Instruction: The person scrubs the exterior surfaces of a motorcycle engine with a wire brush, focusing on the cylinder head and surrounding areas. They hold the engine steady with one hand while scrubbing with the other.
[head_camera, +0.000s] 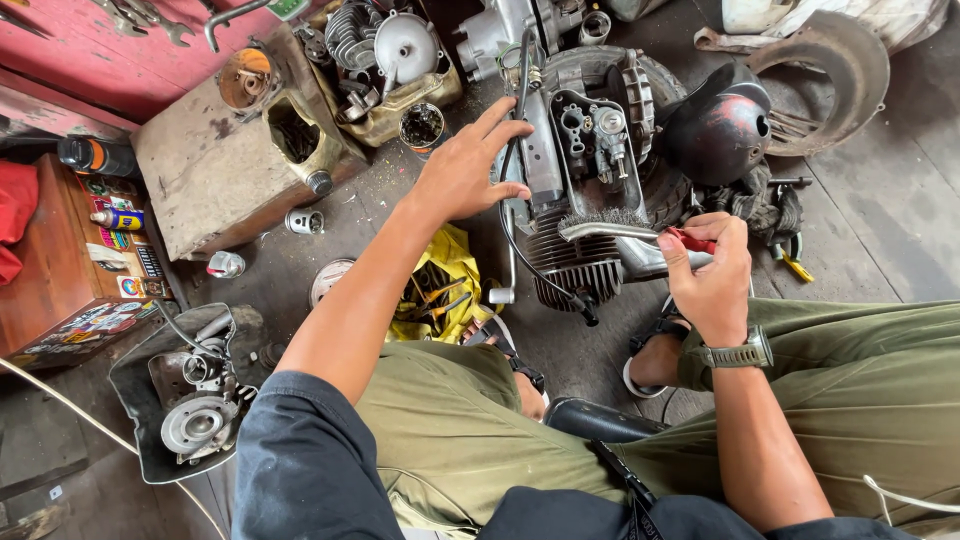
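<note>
A grey scooter engine (585, 170) with a finned cylinder lies on the concrete floor in front of me. My left hand (470, 170) rests on its left side, fingers spread over a black cable. My right hand (708, 275) grips the red handle of a wire brush (605, 228), whose bristles lie against the cylinder fins. A watch sits on my right wrist.
A dark helmet (722, 135) sits right of the engine. A yellow bag of tools (440, 290) lies by my left knee. A metal fuel tank (225, 165) and engine parts (385, 55) lie at the back left, a black tray of parts (185, 400) at the left.
</note>
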